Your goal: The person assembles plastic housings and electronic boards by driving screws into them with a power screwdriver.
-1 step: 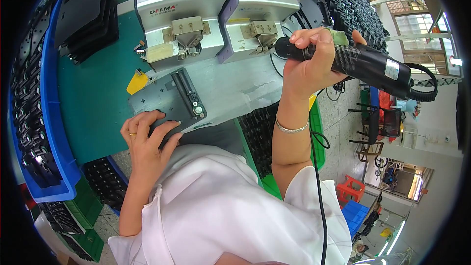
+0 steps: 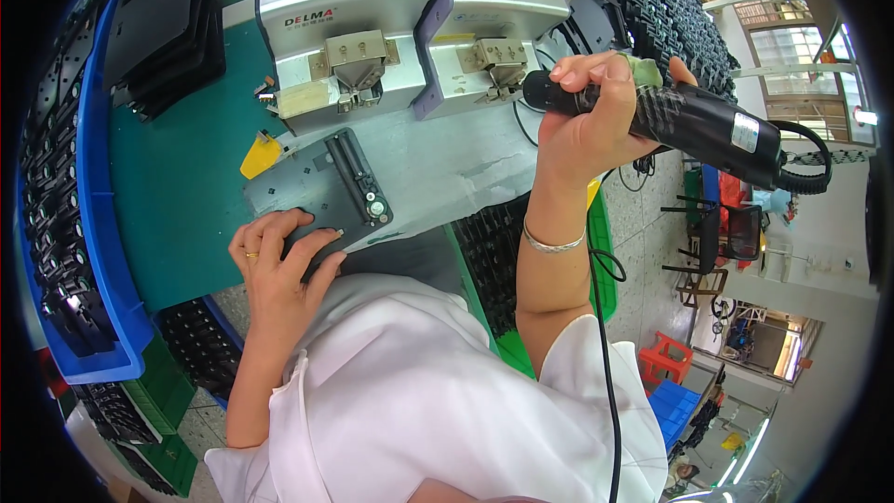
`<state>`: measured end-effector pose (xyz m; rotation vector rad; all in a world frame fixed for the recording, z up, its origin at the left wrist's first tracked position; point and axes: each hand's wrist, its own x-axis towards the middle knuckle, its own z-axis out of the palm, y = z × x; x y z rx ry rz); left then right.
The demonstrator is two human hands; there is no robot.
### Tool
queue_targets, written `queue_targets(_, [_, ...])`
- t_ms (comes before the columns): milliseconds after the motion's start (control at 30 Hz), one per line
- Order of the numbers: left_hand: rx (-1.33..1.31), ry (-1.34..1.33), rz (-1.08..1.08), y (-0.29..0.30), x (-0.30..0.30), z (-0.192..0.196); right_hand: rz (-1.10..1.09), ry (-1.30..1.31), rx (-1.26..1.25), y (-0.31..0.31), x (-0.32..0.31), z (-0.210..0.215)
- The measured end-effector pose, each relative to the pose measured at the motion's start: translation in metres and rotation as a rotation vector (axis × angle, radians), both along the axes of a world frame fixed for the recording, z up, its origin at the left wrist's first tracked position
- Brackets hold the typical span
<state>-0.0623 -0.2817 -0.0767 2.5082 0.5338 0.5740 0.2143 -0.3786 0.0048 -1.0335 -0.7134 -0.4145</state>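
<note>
My right hand (image 2: 596,112) is wrapped around a black electric screwdriver (image 2: 708,126), raised to the right of the bench. A looped cord comes from the tool's far right end. A strip of green material lies under my fingers. On the bench edge in front of me lies a flat dark plate (image 2: 312,182) with a raised cylindrical bar (image 2: 350,168) and a round silver part at its near end. Bent fingers of my left hand (image 2: 279,256) press on the plate's near left edge, holding it. A yellow piece (image 2: 261,156) touches the plate's far left corner.
Two silver screw-feeding machines (image 2: 354,14) stand behind the plate. Dark panels (image 2: 168,33) are stacked at the back left. A blue bin (image 2: 98,214) of black parts lines the left side; a green crate (image 2: 601,256) sits to the right. A black cable (image 2: 607,363) hangs beside my right arm.
</note>
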Motion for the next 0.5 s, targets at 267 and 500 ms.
queue_targets(267, [0.002, -0.007, -0.001, 0.0000, 0.0005, -0.0003, -0.001, -0.008, -0.018, -0.0007, 0.0028, 0.0015])
queue_targets(500, [0.001, -0.007, 0.002, 0.0012, 0.0010, -0.0005, 0.114, -0.042, -0.103, 0.0011, 0.0072, 0.0016])
